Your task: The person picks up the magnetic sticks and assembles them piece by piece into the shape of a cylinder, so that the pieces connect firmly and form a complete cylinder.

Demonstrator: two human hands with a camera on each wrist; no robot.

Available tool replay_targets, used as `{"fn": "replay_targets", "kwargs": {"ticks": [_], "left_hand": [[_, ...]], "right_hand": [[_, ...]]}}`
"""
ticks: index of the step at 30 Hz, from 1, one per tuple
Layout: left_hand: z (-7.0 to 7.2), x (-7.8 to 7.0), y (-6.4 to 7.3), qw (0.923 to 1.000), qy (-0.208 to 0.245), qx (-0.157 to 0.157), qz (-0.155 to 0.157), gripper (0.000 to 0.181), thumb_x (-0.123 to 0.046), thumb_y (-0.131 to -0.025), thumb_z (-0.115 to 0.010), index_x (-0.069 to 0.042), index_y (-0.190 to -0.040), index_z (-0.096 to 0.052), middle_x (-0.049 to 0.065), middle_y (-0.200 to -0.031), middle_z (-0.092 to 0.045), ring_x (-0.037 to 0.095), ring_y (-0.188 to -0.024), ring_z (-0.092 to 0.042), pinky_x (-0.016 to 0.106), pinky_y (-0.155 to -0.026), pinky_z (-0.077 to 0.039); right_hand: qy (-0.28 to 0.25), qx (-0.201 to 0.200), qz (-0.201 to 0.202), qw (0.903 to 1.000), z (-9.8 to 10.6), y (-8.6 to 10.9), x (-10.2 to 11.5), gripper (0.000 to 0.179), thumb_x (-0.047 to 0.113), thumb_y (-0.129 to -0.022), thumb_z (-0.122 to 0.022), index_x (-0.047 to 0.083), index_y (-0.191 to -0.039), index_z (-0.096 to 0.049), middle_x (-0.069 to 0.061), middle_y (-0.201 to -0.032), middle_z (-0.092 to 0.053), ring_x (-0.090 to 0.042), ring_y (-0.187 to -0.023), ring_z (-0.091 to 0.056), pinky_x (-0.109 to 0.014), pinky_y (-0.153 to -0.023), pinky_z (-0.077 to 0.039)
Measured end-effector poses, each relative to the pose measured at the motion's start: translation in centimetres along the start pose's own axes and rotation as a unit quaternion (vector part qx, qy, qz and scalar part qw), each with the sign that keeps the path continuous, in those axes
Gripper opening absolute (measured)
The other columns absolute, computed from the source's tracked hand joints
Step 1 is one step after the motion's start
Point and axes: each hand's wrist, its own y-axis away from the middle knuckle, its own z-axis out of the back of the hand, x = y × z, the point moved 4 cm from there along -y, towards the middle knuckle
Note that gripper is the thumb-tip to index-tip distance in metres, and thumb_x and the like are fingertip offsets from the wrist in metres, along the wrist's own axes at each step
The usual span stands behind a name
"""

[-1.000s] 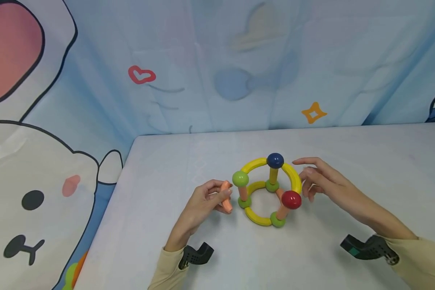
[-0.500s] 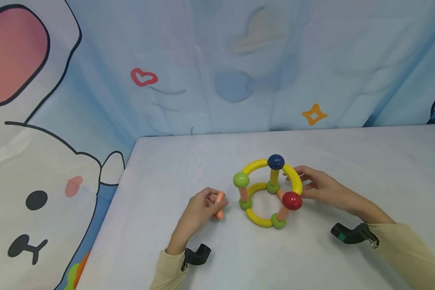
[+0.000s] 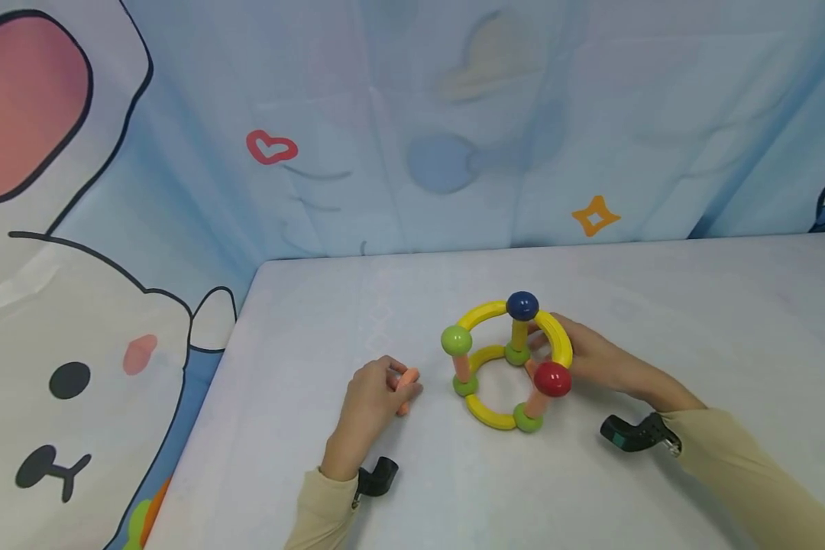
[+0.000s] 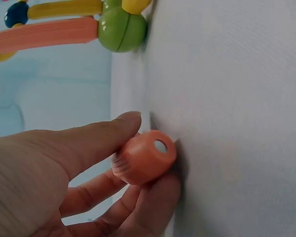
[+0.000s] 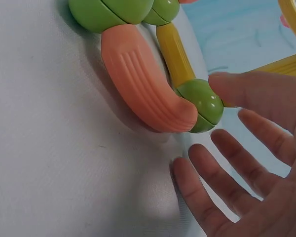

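My left hand [image 3: 367, 401] pinches a short orange magnetic rod [image 4: 145, 158] between thumb and fingers, close over the table. The rod's near end has a round silvery spot. To its right stands a magnetic ball-and-rod frame: a lower ring of yellow rods [image 3: 484, 412], orange rods and green balls, with uprights to a green ball [image 3: 457, 341], a blue ball [image 3: 522, 305] and a red ball [image 3: 553, 380]. My right hand [image 3: 601, 359] reaches behind the frame's right side, fingers spread. Its thumb tip is right at a green base ball [image 5: 204, 103], beside a curved orange rod [image 5: 145, 81].
A white cloth covers the table [image 3: 302, 321]. Behind it hangs a blue printed curtain [image 3: 385, 114], with a large cartoon animal [image 3: 96, 305] at the left. A black wrist camera [image 3: 378, 477] sits on my left wrist and another camera [image 3: 635, 434] on my right.
My right hand has moved left, from beside the frame to behind its right side. My left hand has drawn left and slightly down with the orange rod. The frame stays in place.
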Motion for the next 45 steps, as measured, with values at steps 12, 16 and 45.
{"fn": "replay_targets", "kwargs": {"ticks": [12,16,45], "left_hand": [[-0.1,-3.6,-0.5,0.9792,0.138,0.020,-0.147,0.055,-0.020,-0.087,-0.088,-0.007,-0.136,-0.065,0.009,-0.127,-0.065,0.026,-0.114,-0.066,0.041,-0.097,-0.057],[-0.6,-4.3,-0.8,0.9626,0.215,0.056,-0.155,0.048,-0.014,-0.091,-0.084,-0.008,-0.134,-0.065,0.009,-0.127,-0.069,0.027,-0.116,-0.068,0.039,-0.102,-0.055],[-1.6,-5.1,-1.2,0.9462,0.265,0.069,-0.172,0.028,-0.003,-0.090,-0.082,-0.001,-0.116,-0.072,0.014,-0.109,-0.073,0.026,-0.107,-0.070,0.029,-0.092,-0.059]], "right_hand": [[0.063,-0.032,0.077,0.9945,1.4,4.9,0.6,0.045,0.001,-0.085,-0.085,0.009,-0.124,-0.062,-0.001,-0.113,-0.062,-0.014,-0.096,-0.061,-0.024,-0.080,-0.057],[0.011,0.019,0.113,0.9933,0.0,5.7,1.7,0.046,0.007,-0.086,-0.087,0.019,-0.124,-0.064,0.008,-0.114,-0.063,-0.012,-0.098,-0.061,-0.026,-0.083,-0.058],[-0.007,0.054,0.113,0.9921,-2.4,4.5,4.3,0.021,0.013,-0.098,-0.075,0.010,-0.119,-0.074,-0.004,-0.118,-0.075,-0.007,-0.112,-0.066,-0.022,-0.094,-0.054]]}}
